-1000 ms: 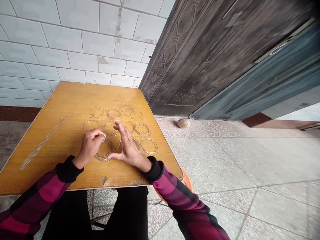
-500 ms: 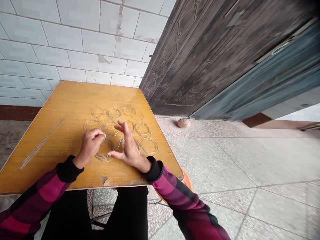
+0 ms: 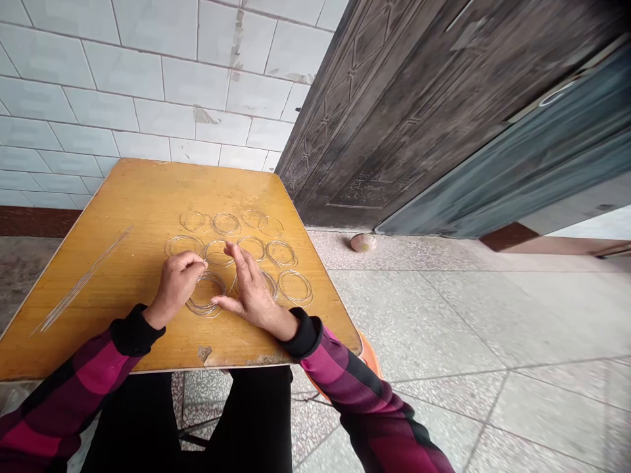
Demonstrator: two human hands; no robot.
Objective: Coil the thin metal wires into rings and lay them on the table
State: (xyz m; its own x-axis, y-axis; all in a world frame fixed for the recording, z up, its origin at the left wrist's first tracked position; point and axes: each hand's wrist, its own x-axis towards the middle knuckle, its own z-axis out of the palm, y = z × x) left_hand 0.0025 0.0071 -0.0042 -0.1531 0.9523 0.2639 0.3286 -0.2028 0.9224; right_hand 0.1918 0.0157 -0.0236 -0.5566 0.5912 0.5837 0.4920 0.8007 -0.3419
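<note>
My left hand (image 3: 176, 284) is closed, thumb and fingertips pinched on a thin metal wire whose end barely shows at the fingertips. My right hand (image 3: 254, 295) faces it with the thumb spread away from raised fingers. Between and below them lies a coil of wire (image 3: 198, 306) on the yellow wooden table (image 3: 152, 187). A thin curved strand (image 3: 233, 282) shows between the hands; where it leads is hidden. Partly under my right hand is another wire coil (image 3: 271, 284). A single round wire coil (image 3: 310, 289) rests just right of it.
Further wire rings lie in rows beyond my hands, among them one coil (image 3: 226, 224) in the far row. Several straight wires (image 3: 81, 286) lie at the table's left. A tiled wall (image 3: 148, 125) borders the back, and a dark carved door (image 3: 365, 164) stands to the right.
My right hand's fingers have drawn closer together and tipped slightly left, uncovering more of a ring behind them. My left hand keeps its pinch in nearly the same place.
</note>
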